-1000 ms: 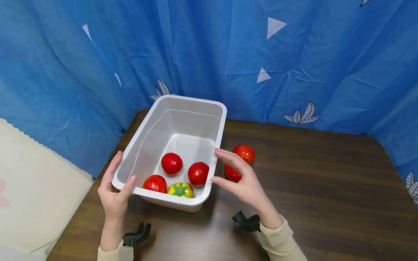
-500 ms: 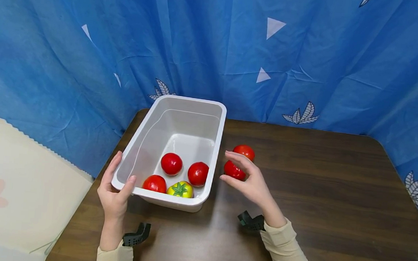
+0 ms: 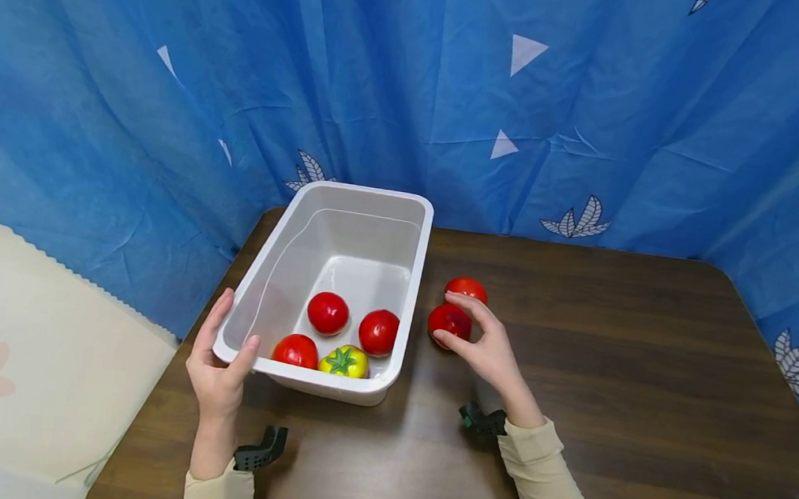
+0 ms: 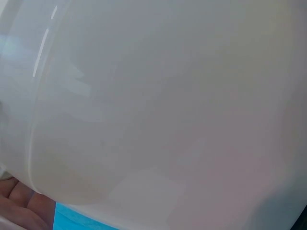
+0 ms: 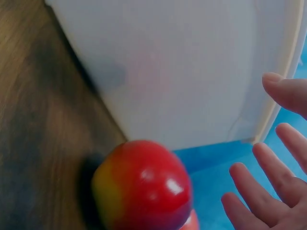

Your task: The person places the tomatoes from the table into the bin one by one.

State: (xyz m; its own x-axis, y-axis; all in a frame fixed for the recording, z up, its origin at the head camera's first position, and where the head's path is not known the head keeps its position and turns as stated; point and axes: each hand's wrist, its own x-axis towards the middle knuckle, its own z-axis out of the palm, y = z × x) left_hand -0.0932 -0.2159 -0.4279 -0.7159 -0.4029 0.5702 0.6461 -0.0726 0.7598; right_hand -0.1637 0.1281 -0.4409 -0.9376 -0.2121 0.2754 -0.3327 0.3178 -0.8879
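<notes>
A white plastic tub (image 3: 425, 240) holds several shiny tomatoes: red ones such as the tomato (image 3: 327, 313) and a yellow one with a green leafy top (image 3: 344, 362). My left hand (image 3: 216, 384) grips the tub's near left corner, thumb over the rim; its outer wall (image 4: 158, 105) fills the left wrist view. Right of the tub, two red tomatoes lie on the table, the nearer one (image 3: 448, 325) in front of the farther one (image 3: 466, 289). Over the nearer tomato hovers my right hand (image 3: 493, 357), thumb and fingers spread apart. The right wrist view shows those fingers (image 5: 264, 191) clear of the tomato (image 5: 144, 184).
The dark wooden table (image 3: 632, 365) stretches to the right. A blue curtain (image 3: 400, 83) hangs behind its far edge. Pale cloth with a flower print (image 3: 40, 361) lies to the left. Each wrist wears a black mount, such as the left mount (image 3: 261, 450).
My right hand has left the tub's right rim and moved right, then over the nearer loose tomato. The left hand and the tub stay where they were.
</notes>
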